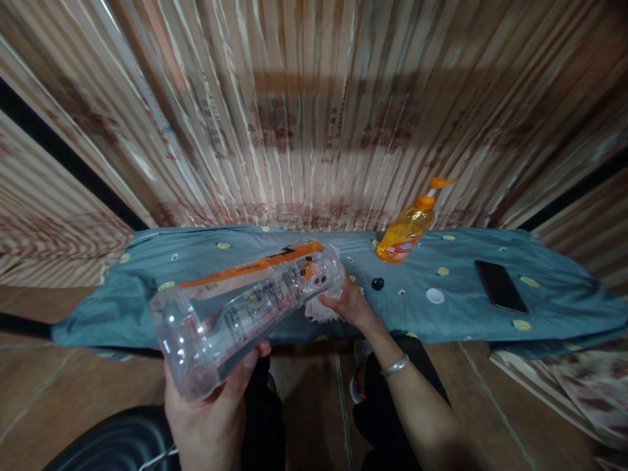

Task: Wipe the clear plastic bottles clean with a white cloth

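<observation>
Plastic container, gripped by our left hand, overhangs the near cloth edge; whether our right hand grips, we cannot tell.

Hands: two, one left hand and one right hand. Containers: two, comprising one labelled clear plastic container between the hands and one orange pump bottle beyond the right hand, to its right. Bracelets: one silver bracelet, at the right wrist. To the right of the right hand, in order: one small black object, one white disc, one dark phone-like slab. Pale cloths: one ragged pale cloth, just beside the right hand.
</observation>
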A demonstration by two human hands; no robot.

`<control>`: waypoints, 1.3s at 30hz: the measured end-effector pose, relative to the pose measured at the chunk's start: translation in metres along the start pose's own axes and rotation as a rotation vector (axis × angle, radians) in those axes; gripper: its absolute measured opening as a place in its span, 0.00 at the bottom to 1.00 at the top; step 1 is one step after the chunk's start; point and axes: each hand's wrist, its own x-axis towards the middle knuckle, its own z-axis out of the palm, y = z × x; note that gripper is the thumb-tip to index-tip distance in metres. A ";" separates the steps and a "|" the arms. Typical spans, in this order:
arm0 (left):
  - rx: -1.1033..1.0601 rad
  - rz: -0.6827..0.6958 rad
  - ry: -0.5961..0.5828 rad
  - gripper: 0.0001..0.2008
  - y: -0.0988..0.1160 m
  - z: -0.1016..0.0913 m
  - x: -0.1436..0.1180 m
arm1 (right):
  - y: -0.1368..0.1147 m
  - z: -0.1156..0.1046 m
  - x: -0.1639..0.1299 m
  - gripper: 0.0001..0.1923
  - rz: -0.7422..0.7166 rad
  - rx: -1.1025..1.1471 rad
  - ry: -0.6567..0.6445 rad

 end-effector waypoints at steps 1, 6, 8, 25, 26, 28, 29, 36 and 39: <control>-0.003 0.002 -0.005 0.29 0.000 0.000 0.000 | 0.000 0.000 0.000 0.35 -0.005 0.004 0.003; -0.010 -0.015 -0.007 0.30 0.001 0.000 0.000 | 0.001 0.000 0.000 0.36 -0.014 -0.007 0.007; -0.016 -0.008 -0.005 0.30 0.002 0.000 0.001 | 0.000 -0.001 0.000 0.36 -0.018 -0.015 0.001; -0.021 0.022 -0.038 0.28 0.000 0.002 0.001 | -0.002 -0.001 -0.001 0.35 0.029 -0.044 -0.012; -0.026 0.018 -0.033 0.29 0.000 0.002 0.001 | -0.003 -0.001 -0.001 0.36 0.027 -0.035 -0.011; -0.023 0.008 -0.019 0.30 0.000 0.002 0.002 | -0.004 -0.001 -0.001 0.37 0.023 -0.021 -0.003; -0.018 0.006 -0.013 0.30 0.001 0.002 0.002 | -0.004 -0.001 -0.001 0.37 0.020 -0.015 0.000; -0.019 -0.003 -0.025 0.30 0.002 0.003 -0.001 | -0.001 0.000 0.000 0.35 0.014 -0.034 0.010; -0.016 0.001 -0.027 0.31 0.003 0.004 0.000 | 0.000 0.001 0.000 0.36 0.016 -0.021 0.014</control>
